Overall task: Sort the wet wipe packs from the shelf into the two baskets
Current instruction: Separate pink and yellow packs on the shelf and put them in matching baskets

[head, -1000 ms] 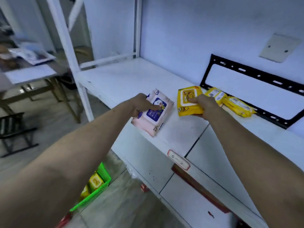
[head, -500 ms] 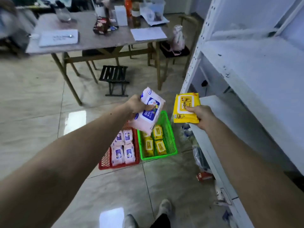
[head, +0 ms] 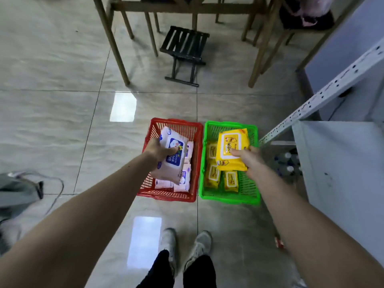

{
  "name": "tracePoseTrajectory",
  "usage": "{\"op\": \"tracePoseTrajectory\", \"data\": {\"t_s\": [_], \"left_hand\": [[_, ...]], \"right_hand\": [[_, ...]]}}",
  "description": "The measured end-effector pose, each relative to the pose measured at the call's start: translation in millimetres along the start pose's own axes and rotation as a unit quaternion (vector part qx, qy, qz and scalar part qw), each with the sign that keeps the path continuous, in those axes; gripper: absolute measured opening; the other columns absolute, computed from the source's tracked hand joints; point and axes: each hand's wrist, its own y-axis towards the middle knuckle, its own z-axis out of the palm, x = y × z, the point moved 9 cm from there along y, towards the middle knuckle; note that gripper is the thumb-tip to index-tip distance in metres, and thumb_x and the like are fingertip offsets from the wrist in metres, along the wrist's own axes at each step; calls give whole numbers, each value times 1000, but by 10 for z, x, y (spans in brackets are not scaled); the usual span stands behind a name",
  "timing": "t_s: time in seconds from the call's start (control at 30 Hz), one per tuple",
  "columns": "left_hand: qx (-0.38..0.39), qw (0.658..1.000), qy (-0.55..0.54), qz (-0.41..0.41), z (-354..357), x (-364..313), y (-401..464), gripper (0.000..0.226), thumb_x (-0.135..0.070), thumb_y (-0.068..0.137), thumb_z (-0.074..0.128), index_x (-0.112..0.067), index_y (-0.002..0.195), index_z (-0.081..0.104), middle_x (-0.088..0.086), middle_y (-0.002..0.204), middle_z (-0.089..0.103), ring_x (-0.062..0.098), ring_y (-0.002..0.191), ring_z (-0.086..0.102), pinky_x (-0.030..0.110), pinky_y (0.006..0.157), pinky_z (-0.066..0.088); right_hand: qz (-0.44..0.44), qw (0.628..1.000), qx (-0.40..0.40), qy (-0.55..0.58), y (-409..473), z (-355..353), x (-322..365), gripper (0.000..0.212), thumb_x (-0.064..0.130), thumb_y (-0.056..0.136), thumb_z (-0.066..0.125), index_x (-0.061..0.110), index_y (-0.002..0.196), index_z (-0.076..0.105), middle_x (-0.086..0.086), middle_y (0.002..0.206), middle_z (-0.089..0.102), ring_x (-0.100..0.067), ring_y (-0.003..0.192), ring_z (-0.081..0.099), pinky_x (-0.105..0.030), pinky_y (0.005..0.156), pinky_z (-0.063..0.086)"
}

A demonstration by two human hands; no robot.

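Overhead, a pink wipe pack [head: 172, 156] is gripped by the left hand [head: 159, 151] above the red basket [head: 166, 195], while a yellow wipe pack [head: 231, 149] is pinched by the right hand [head: 248, 161] above the green basket [head: 229, 198]. Both baskets, touching side by side on the floor, already hold matching packs.

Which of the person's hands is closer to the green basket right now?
Right. The right hand holds a yellow pack over the green basket; the left hand is over the red basket beside it.
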Motion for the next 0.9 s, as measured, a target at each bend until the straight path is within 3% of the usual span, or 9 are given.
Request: {"op": "tracePoseTrajectory", "data": {"t_s": [0.13, 0.23, 0.33, 0.47, 0.53, 0.63, 0.73, 0.8, 0.9], "left_hand": [[-8, 999, -2, -51, 227, 737, 826, 47, -30, 76, 79, -8, 110, 54, 9, 98, 68, 22, 79, 68, 33, 54, 54], [-11, 996, 14, -87, 427, 1275, 1341, 32, -31, 80, 75, -16, 89, 49, 3, 83, 61, 15, 66, 62, 26, 42, 46], [4, 993, 21, -117, 672, 1748, 1791, 31, -31, 80, 74, -17, 91, 48, 6, 87, 61, 18, 70, 63, 29, 47, 47], [5, 995, 16, -102, 966, 2043, 2424, 49, -30, 79, 75, -11, 115, 46, 11, 101, 62, 21, 80, 64, 32, 53, 51], [7, 997, 9, -75, 1105, 1988, 2743, 62, -31, 80, 75, -9, 128, 42, 12, 107, 61, 24, 87, 65, 39, 64, 57], [-13, 999, -31, -25, 1257, 1787, 3242, 71, -31, 82, 74, -10, 138, 37, 6, 103, 61, 24, 90, 66, 42, 79, 58], [-35, 999, 16, 15, 1338, 1652, 3667, 62, -26, 89, 66, -2, 140, 39, 17, 129, 57, 32, 114, 58, 42, 98, 49], [-38, 996, 75, 16, 1397, 1686, 3839, 61, -25, 93, 60, -1, 143, 36, 20, 137, 51, 34, 121, 53, 37, 95, 46], [-29, 997, 71, 26, 1515, 1756, 3932, 63, -18, 93, 60, -1, 146, 30, 19, 143, 46, 34, 126, 49, 39, 98, 44]], "right_hand": [[3, 1000, -14, -27, 752, 295, -496, 37, 8, 77, 77, 12, 110, 62, -13, 118, 68, -33, 109, 64, -53, 101, 47], [7, 999, -30, -26, 1249, 452, -913, 40, 7, 77, 76, 9, 113, 60, -13, 119, 67, -32, 108, 64, -51, 100, 49], [11, 999, -45, -16, 1726, 552, -1309, 47, 6, 78, 76, 8, 121, 57, -10, 117, 67, -30, 107, 63, -47, 99, 48], [5, 999, -46, -13, 2329, 610, -1657, 26, 6, 78, 75, 20, 92, 59, -5, 107, 68, -23, 85, 64, -33, 74, 51], [0, 999, -43, -15, 2564, 601, -1714, 27, 7, 77, 76, 17, 97, 60, -8, 111, 69, -27, 92, 67, -39, 82, 55], [-16, 999, -45, -13, 2893, 556, -1731, 54, 9, 76, 77, 8, 125, 57, -10, 119, 68, -31, 103, 67, -48, 96, 52], [-34, 999, -34, -17, 3180, 494, -1741, 42, 8, 76, 77, 11, 114, 60, -11, 115, 69, -31, 100, 68, -52, 97, 51], [-42, 998, -37, -15, 3330, 438, -1768, 36, 7, 77, 75, 15, 108, 60, -11, 111, 69, -30, 94, 69, -52, 94, 53], [-39, 998, -45, -4, 3492, 347, -1887, 38, 5, 77, 75, 14, 110, 59, -11, 111, 69, -28, 89, 69, -46, 86, 56]]}}
